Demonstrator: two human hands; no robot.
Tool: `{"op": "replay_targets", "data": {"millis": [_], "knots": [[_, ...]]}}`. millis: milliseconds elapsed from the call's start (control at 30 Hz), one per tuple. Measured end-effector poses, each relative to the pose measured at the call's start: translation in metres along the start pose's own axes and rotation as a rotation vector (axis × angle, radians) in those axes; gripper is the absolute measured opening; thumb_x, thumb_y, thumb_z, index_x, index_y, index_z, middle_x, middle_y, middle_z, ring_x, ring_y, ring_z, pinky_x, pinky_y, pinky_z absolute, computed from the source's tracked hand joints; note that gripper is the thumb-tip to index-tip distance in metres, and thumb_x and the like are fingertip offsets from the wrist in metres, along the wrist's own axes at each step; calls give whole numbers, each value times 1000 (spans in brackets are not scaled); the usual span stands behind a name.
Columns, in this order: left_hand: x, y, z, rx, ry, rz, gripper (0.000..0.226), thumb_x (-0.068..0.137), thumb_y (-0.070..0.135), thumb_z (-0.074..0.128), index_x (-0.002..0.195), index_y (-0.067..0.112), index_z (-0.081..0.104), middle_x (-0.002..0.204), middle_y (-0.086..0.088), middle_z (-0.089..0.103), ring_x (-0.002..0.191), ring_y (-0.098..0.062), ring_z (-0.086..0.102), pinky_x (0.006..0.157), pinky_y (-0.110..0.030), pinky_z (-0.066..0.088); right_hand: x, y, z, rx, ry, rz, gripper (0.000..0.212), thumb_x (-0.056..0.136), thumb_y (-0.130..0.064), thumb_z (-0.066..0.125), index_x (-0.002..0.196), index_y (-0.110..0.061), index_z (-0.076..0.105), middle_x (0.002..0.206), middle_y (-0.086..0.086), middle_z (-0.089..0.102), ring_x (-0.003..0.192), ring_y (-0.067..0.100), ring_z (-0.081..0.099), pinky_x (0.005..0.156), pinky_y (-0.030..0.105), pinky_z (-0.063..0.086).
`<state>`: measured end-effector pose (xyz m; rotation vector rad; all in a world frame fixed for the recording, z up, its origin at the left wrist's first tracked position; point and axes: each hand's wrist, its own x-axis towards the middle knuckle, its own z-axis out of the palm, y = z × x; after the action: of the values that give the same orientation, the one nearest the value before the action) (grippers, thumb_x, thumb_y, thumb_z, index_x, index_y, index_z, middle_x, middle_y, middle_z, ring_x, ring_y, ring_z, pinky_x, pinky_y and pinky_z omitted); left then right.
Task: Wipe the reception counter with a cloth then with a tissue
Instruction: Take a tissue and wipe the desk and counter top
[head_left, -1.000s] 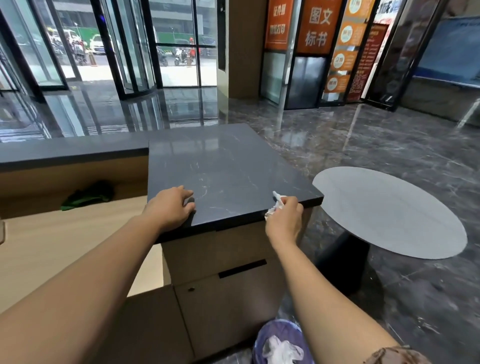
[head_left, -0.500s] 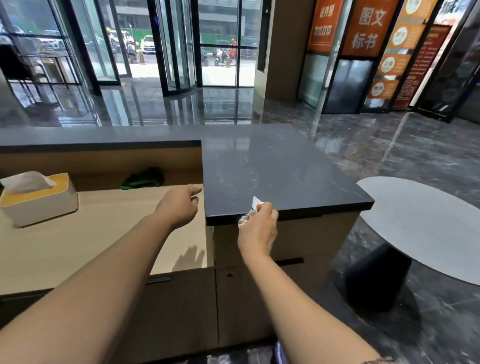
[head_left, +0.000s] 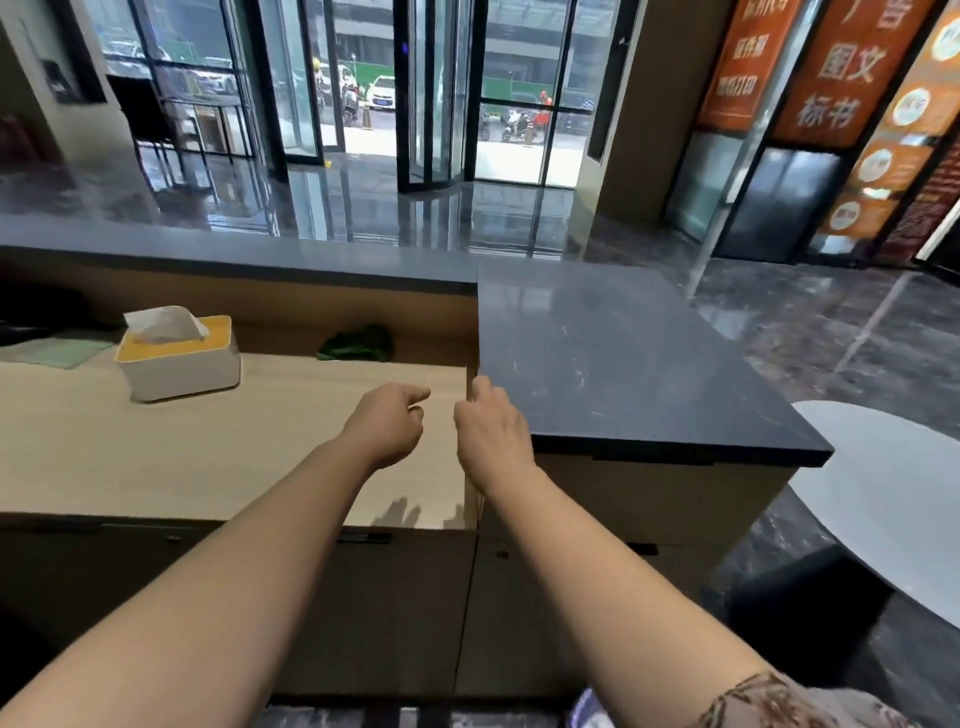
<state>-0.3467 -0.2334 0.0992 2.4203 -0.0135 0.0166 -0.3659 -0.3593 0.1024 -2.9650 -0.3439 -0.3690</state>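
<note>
Bare wood table (head_left: 208, 457) gives free passage from the left hand (head_left: 387, 423) toward 9 o'clock. A tissue box (head_left: 179, 364) stands at 10 and a green cloth (head_left: 358, 344) at 12. The raised stone slab (head_left: 623, 358) blocks 3, just beside the right hand (head_left: 491, 431).

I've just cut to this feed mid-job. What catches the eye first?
Two bare hands sit close together mid-frame: the left hand hovers over the wooden desk, and the right hand, fingers curled, is at the left edge of the dark counter. Further left a tissue box stands on the desk, and a green cloth lies bunched at the desk's back.
</note>
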Motion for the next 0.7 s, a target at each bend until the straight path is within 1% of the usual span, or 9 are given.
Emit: {"op": "replay_targets", "data": {"millis": [67,100,200,367,500,533,567,633,700], "knots": [[0,-3,2,-17,-14,-18,41,98,9,42,138,15,49,142,-4,50,132,-22,45,106,-30,36,5,2,0,-121,-94,-78,19,96,-5,47,108,-4,62,115,13,45,99,26,46,83,36,48],[0,-4,3,-28,-21,-26,41,99,10,42,138,16,49,143,-4,50,132,-23,45,106,-30,36,8,2,-1,-156,-121,-93,20,95,-6,49,111,-4,62,114,14,46,99,26,46,84,36,48],[2,-4,5,-77,-32,-41,40,99,9,43,138,16,49,142,-5,49,131,-23,45,105,-31,37,20,2,-4,-190,-176,-97,22,95,-5,50,113,-3,62,115,15,46,98,27,50,83,36,48],[13,-2,12,-162,-62,-47,42,98,7,42,139,15,49,141,-5,51,128,-23,49,103,-32,40,43,2,-9,-191,-238,-99,26,95,-2,48,118,-4,59,119,16,47,103,31,54,85,37,47],[34,3,19,-494,-98,-156,44,97,0,38,137,13,51,137,-5,55,127,-21,48,106,-34,39,67,11,-7,-190,-247,-88,27,94,-3,50,120,-4,58,118,16,45,102,30,55,85,35,47],[41,3,21,-580,-117,-188,46,95,-2,37,135,12,53,134,-6,57,124,-21,51,102,-34,42,72,13,-7,-182,-248,-85,26,94,-2,50,118,-5,58,117,15,45,100,29,56,84,35,47],[48,3,23,-653,-140,-208,48,92,-5,36,133,12,55,129,-8,60,118,-21,54,95,-32,45,79,16,-6,-173,-241,-85,25,94,-2,51,117,-6,58,117,15,45,98,29,56,82,34,46],[60,4,27,-768,-196,-222,48,88,-8,34,124,10,61,119,-13,64,105,-19,58,82,-29,45,92,23,-3,-140,-217,-83,23,93,-3,52,116,-7,54,116,14,45,95,30,57,76,34,44],[74,8,30,-827,-260,-221,48,88,-9,31,118,10,63,115,-10,66,104,-16,59,84,-30,44,106,29,1,-113,-204,-82,24,93,-5,54,117,-8,50,115,14,45,95,32,57,72,33,41]]}}
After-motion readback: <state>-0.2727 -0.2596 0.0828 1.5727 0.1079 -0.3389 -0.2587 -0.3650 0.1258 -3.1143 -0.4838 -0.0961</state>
